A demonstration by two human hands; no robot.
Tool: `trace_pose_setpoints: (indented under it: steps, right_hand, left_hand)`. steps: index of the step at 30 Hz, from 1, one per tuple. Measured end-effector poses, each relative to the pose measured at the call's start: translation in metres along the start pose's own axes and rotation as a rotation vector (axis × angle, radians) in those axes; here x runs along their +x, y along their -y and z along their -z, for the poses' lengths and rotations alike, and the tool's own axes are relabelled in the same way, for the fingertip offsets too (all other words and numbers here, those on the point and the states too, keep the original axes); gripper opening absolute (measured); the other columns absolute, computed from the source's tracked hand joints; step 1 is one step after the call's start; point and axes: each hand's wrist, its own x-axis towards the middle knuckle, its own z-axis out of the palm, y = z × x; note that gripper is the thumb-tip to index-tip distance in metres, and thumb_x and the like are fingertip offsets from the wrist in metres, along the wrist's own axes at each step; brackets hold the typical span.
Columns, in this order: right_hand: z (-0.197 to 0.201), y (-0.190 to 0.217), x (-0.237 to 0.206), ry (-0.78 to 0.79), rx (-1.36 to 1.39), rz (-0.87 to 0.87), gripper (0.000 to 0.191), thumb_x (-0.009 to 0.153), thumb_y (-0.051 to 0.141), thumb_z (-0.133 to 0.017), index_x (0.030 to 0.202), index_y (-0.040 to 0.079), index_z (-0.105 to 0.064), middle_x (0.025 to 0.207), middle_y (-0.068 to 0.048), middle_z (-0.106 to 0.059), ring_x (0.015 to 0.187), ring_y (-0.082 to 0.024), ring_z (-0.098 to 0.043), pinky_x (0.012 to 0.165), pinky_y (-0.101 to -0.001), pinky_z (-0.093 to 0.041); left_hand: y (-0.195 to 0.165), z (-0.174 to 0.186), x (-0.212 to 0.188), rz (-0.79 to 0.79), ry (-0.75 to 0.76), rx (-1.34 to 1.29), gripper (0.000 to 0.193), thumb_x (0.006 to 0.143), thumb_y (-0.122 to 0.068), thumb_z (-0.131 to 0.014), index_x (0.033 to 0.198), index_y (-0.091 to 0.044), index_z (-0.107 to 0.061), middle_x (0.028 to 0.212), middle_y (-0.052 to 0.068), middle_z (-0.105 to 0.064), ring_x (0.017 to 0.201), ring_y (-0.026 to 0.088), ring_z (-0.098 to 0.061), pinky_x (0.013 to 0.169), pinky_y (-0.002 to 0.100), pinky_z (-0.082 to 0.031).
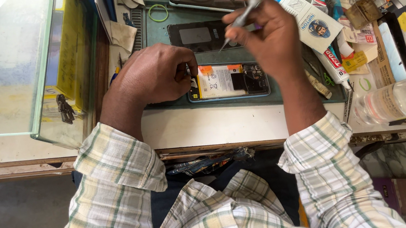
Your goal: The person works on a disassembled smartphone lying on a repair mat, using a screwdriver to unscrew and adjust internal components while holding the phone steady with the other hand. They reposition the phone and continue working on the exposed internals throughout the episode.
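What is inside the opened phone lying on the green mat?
Inside the opened phone a white battery with orange tabs and dark circuit parts at its right end show. The left hand covers its left end.

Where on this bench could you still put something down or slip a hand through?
The pale bench edge between the green mat and the person is bare. So is the glass case top on the left. The right side, around the glue tube and plastic bottle, is packed. Both hands work over the open phone.
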Motion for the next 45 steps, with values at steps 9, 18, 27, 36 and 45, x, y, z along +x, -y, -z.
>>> trace_pose_setpoints:
  steps: [9, 18, 27, 36, 45]
  right_hand:
    - [0.043, -0.028, 0.003, -0.067, -0.356, -0.096, 0.025, 0.11, 0.011, -0.071, 0.123, 0.003, -0.051, 0.099, -0.01, -0.078, 0.088, -0.016, -0.078, 0.071, -0.0276, -0.066]
    - [0.051, -0.052, 0.003, -0.083, -0.358, -0.216, 0.029, 0.117, 0.02, -0.057, 0.125, 0.003, -0.035, 0.09, -0.013, -0.073, 0.076, -0.019, -0.079, 0.06, -0.0307, -0.067]
    - [0.05, -0.047, 0.004, -0.076, -0.322, -0.24, 0.032, 0.117, 0.028, -0.053, 0.128, 0.004, -0.034, 0.09, -0.014, -0.072, 0.073, -0.022, -0.079, 0.059, -0.0304, -0.067]
    - [0.018, -0.024, -0.004, 0.04, 0.118, -0.072, 0.031, 0.112, 0.029, -0.066, 0.128, 0.007, -0.05, 0.105, -0.007, -0.065, 0.091, -0.024, -0.08, 0.072, -0.0335, -0.071]
    - [-0.023, 0.0, -0.016, 0.355, 0.296, 0.023, 0.03, 0.101, 0.012, -0.078, 0.121, 0.007, -0.057, 0.11, -0.011, -0.074, 0.099, -0.017, -0.075, 0.088, -0.0289, -0.066]
  left_hand:
    - [-0.002, 0.001, 0.001, 0.019, -0.011, 0.027, 0.019, 0.079, -0.013, -0.077, 0.098, -0.014, -0.078, 0.081, 0.008, -0.077, 0.072, 0.026, -0.075, 0.069, 0.044, -0.059]
    - [0.0, -0.002, 0.0, 0.036, -0.055, 0.072, 0.019, 0.082, -0.013, -0.075, 0.101, -0.014, -0.078, 0.083, 0.009, -0.077, 0.071, 0.027, -0.074, 0.067, 0.045, -0.059]
    - [0.0, -0.002, 0.0, 0.044, -0.054, 0.072, 0.021, 0.081, -0.01, -0.074, 0.1, -0.015, -0.078, 0.081, 0.009, -0.077, 0.07, 0.026, -0.074, 0.067, 0.045, -0.059]
    - [0.002, 0.002, -0.002, 0.056, -0.044, 0.009, 0.02, 0.077, -0.011, -0.078, 0.097, -0.016, -0.078, 0.079, 0.006, -0.076, 0.071, 0.025, -0.074, 0.066, 0.043, -0.058]
    - [0.001, 0.006, -0.003, 0.046, -0.041, -0.052, 0.025, 0.075, -0.016, -0.081, 0.099, -0.014, -0.077, 0.08, 0.007, -0.077, 0.073, 0.026, -0.075, 0.068, 0.043, -0.058]
